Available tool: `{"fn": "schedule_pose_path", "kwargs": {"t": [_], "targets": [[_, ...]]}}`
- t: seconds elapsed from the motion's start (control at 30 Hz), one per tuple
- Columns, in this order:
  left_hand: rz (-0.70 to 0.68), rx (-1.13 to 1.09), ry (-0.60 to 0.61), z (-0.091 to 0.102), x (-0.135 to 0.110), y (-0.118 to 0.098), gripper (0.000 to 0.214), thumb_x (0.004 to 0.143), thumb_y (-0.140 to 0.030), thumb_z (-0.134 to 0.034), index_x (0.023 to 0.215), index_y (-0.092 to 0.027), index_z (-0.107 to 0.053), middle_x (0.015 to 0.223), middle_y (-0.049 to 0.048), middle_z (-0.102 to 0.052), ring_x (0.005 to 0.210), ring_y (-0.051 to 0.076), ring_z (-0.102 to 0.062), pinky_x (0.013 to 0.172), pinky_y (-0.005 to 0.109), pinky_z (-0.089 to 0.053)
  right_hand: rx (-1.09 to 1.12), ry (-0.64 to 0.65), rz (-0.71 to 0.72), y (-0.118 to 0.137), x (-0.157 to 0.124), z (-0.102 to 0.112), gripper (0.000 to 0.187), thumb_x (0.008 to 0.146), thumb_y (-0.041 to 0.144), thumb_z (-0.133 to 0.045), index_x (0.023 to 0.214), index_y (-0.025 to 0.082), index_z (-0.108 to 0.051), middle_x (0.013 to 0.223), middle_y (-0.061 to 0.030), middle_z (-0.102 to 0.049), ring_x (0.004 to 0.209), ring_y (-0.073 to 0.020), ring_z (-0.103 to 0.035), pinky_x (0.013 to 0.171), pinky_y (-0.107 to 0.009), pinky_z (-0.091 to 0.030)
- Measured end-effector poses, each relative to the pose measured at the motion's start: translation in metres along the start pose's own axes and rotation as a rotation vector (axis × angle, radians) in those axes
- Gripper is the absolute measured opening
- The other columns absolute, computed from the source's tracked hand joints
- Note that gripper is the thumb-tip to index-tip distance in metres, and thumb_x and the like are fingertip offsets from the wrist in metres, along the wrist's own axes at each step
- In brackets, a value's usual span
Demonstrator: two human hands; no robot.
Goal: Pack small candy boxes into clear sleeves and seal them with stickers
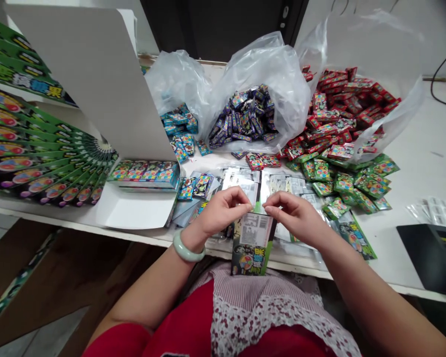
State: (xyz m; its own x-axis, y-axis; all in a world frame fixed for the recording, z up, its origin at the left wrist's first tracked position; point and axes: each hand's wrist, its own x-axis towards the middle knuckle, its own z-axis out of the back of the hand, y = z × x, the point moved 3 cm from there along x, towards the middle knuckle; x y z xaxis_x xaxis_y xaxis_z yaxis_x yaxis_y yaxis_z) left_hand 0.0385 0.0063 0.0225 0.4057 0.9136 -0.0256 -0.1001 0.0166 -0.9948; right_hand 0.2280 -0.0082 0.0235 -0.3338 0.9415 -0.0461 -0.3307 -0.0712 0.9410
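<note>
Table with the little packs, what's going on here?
Someone's left hand and right hand pinch the top edge of a black-and-green pouch, its lower end reaching past the front edge of the white table. Beyond it, blue packs, purple packs and red packs sit in and around clear bags; green packs lie loose.

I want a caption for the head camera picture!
Both hands pinch a printed packet near piles of bright little boxes.

- I see a white table (427,163)
- Three clear plastic bags (292,84) on it
- Loose green candy boxes (344,181), right of centre
- Open white display box (137,204), left
</note>
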Motion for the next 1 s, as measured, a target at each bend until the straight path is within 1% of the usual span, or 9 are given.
{"fn": "schedule_pose_path", "kwargs": {"t": [0.13,0.27,0.37,0.47,0.53,0.63,0.8,0.93,1.0], "targets": [[-0.025,0.065,0.116,0.002,-0.003,-0.003,0.014,0.086,-0.027,-0.059,0.084,-0.014,-0.066,0.086,0.0055,-0.065,0.082,0.015,-0.059,0.076,0.030,-0.047,-0.076,0.017,0.078,-0.001,-0.003,0.001,0.010,0.088,0.026,-0.058,0.082,0.021,-0.062,0.085,-0.0032,-0.064,0.083,-0.0173,-0.060,0.075,-0.032,-0.045],[0.013,-0.037,0.111,0.009,0.001,0.002,0.012,0.082,-0.026,-0.065,0.080,-0.014,-0.065,0.077,0.0030,-0.066,0.074,0.013,-0.060,0.070,0.027,-0.048,-0.070,-0.008,0.105,0.000,-0.007,0.000,0.009,0.090,0.028,-0.057,0.087,0.021,-0.063,0.088,-0.0039,-0.065,0.083,-0.0169,-0.060,0.074,-0.032,-0.046],[0.007,-0.047,0.132,0.010,0.006,0.001,0.011,0.082,-0.025,-0.065,0.079,-0.014,-0.066,0.077,0.0028,-0.067,0.073,0.013,-0.061,0.069,0.026,-0.049,-0.114,-0.056,0.136,0.002,-0.008,0.001,0.009,0.090,0.026,-0.056,0.085,0.021,-0.062,0.086,-0.0035,-0.065,0.082,-0.0168,-0.060,0.074,-0.032,-0.046],[-0.037,0.030,0.196,0.008,0.004,-0.003,0.013,0.088,-0.024,-0.059,0.085,-0.015,-0.068,0.089,0.0060,-0.070,0.085,0.015,-0.064,0.080,0.030,-0.050,-0.136,-0.078,0.195,0.001,-0.010,0.003,0.012,0.091,0.024,-0.055,0.082,0.021,-0.061,0.084,-0.0030,-0.065,0.081,-0.0164,-0.060,0.074,-0.032,-0.047],[-0.072,0.056,0.212,0.007,-0.003,-0.002,0.014,0.090,-0.023,-0.057,0.091,-0.017,-0.069,0.098,0.0069,-0.070,0.093,0.016,-0.064,0.086,0.031,-0.050,-0.151,-0.085,0.243,-0.002,-0.013,0.003,0.010,0.092,0.024,-0.054,0.086,0.022,-0.062,0.088,-0.0036,-0.065,0.085,-0.0169,-0.061,0.075,-0.032,-0.048],[-0.142,0.043,0.139,0.005,-0.015,0.011,0.011,0.087,-0.022,-0.062,0.096,-0.019,-0.067,0.100,0.0062,-0.069,0.095,0.016,-0.064,0.085,0.030,-0.051,-0.180,-0.099,0.302,-0.009,-0.019,-0.003,0.007,0.091,0.023,-0.057,0.095,0.023,-0.062,0.096,-0.0048,-0.063,0.095,-0.0181,-0.060,0.079,-0.033,-0.049],[-0.194,0.041,-0.076,-0.004,-0.027,0.032,0.012,0.088,-0.019,-0.061,0.100,-0.020,-0.063,0.096,0.0049,-0.065,0.090,0.014,-0.063,0.077,0.026,-0.052,-0.204,-0.173,0.348,-0.013,-0.024,-0.014,0.011,0.091,0.016,-0.055,0.097,0.024,-0.060,0.096,-0.0048,-0.060,0.096,-0.0168,-0.060,0.083,-0.035,-0.050],[-0.305,0.044,-0.067,-0.008,-0.028,0.025,0.011,0.089,-0.014,-0.059,0.098,-0.020,-0.063,0.097,0.0046,-0.064,0.095,0.014,-0.061,0.080,0.026,-0.052,-0.066,-0.199,0.290,-0.012,-0.024,-0.012,0.010,0.090,0.018,-0.057,0.097,0.025,-0.059,0.098,-0.0045,-0.061,0.094,-0.0164,-0.060,0.078,-0.032,-0.051],[-0.314,0.061,-0.047,-0.006,-0.028,0.021,0.011,0.089,-0.014,-0.059,0.097,-0.020,-0.062,0.096,0.0048,-0.063,0.095,0.015,-0.061,0.081,0.027,-0.052,0.017,-0.218,0.249,-0.012,-0.025,-0.008,0.007,0.089,0.019,-0.058,0.092,0.025,-0.058,0.097,-0.0038,-0.061,0.092,-0.0160,-0.061,0.072,-0.030,-0.052]]}}
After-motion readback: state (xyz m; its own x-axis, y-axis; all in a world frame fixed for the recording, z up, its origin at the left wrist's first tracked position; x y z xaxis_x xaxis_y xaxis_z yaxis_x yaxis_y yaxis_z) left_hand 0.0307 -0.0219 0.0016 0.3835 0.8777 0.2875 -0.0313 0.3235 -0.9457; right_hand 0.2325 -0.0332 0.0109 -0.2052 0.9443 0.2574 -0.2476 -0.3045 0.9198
